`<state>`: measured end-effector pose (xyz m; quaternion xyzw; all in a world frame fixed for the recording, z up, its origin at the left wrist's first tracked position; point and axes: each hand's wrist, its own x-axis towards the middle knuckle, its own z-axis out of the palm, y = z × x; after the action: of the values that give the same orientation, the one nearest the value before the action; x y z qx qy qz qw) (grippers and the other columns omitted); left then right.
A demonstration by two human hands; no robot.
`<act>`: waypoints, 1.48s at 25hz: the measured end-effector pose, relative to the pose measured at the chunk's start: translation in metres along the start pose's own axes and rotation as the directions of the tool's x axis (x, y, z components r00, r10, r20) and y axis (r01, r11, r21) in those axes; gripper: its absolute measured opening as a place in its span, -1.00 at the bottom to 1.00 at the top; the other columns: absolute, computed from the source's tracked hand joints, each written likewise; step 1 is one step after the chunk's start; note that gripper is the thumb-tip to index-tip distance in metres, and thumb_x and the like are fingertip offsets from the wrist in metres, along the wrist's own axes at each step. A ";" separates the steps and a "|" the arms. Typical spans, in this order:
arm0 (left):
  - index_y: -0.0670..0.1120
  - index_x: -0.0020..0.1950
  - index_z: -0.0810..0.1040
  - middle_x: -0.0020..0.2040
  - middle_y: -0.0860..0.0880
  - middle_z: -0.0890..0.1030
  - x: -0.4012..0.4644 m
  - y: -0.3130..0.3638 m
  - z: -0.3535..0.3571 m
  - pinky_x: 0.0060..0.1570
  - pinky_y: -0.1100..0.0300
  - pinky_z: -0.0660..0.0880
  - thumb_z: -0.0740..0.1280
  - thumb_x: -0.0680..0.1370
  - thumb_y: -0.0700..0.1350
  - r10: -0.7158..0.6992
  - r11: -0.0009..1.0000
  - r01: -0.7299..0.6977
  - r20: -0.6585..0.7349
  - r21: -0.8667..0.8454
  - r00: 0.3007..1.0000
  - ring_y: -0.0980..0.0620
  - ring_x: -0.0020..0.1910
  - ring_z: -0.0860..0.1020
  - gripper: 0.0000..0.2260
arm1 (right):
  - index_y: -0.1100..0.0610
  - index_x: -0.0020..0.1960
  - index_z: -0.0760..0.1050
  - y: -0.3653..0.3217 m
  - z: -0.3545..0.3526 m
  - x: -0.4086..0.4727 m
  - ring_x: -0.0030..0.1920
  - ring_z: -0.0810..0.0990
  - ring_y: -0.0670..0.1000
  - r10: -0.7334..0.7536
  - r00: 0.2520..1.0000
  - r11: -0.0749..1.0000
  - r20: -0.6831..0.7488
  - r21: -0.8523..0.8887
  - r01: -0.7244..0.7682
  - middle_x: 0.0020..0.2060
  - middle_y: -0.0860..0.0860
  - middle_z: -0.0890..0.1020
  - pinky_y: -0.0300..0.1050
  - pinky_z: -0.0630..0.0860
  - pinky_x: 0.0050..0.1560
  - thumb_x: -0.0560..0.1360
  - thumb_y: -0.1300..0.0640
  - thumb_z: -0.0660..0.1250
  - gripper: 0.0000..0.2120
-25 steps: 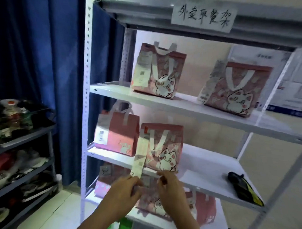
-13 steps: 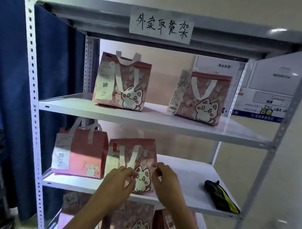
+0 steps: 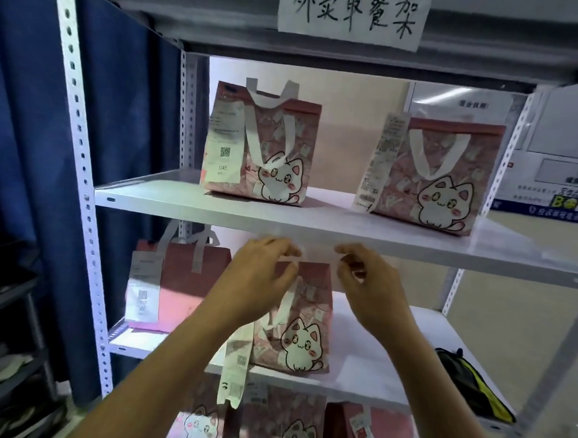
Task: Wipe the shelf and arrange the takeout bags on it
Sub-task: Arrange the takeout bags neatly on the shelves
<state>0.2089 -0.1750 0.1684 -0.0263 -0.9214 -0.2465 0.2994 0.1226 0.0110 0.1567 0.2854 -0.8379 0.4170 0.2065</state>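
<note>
Pink cat-print bag [image 3: 297, 327] sits on the middle shelf [image 3: 368, 362], just right of a plainer pink bag [image 3: 183, 287]. My left hand [image 3: 262, 277] pinches its white handle [image 3: 288, 259] at the top edge. Right hand [image 3: 367, 283] has fingers curled near the other top corner; can't tell if it's gripping anything. Looks light and floppy, probably thin fabric, so I'd steer it by handles or top rim, not the dangling receipt [image 3: 236, 367].

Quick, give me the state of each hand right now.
Left hand: pinching the white handle of the cat bag on the middle shelf.
Right hand: fingers curled at the bag's top; whether it grips anything cannot be told.
</note>
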 end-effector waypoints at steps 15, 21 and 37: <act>0.04 0.21 0.57 0.13 0.05 0.61 -0.054 -0.119 -0.014 0.18 -0.06 0.52 0.21 0.62 -0.01 -0.048 0.999 0.048 0.099 0.009 0.994 -0.01 0.14 0.55 -0.78 | 0.04 0.19 0.58 -0.034 0.098 -0.023 -0.07 0.64 -0.11 0.113 0.994 0.989 -0.002 0.101 -0.112 -0.08 -0.13 0.64 -0.29 0.57 -0.01 0.62 0.17 0.28 -0.81; 0.00 0.16 0.58 0.08 0.06 0.62 -0.101 -0.148 0.018 0.09 0.15 0.46 0.25 0.61 -0.11 -0.078 0.996 0.086 0.185 -0.035 0.980 0.10 0.04 0.53 -0.82 | 0.04 0.20 0.61 -0.006 0.126 -0.072 -0.06 0.62 -0.15 0.232 0.973 0.973 0.009 0.014 -0.232 -0.05 -0.11 0.68 -0.53 0.44 -0.09 0.61 0.13 0.29 -0.79; 0.06 0.15 0.57 0.08 0.15 0.56 -0.249 -0.147 0.170 0.09 0.17 0.41 0.28 0.61 -0.12 -0.291 0.945 0.327 0.423 -0.013 0.858 0.09 0.09 0.47 -0.84 | 0.00 0.20 0.59 0.132 0.165 -0.218 -0.01 0.64 -0.07 0.500 0.839 0.865 0.214 -0.066 -0.498 0.00 -0.09 0.68 -0.03 0.63 0.08 0.63 0.13 0.26 -0.79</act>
<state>0.2930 -0.1993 -0.1554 0.0572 -0.9447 -0.3187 0.0516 0.1827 0.0077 -0.1412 0.1019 -0.9026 0.4182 -0.0039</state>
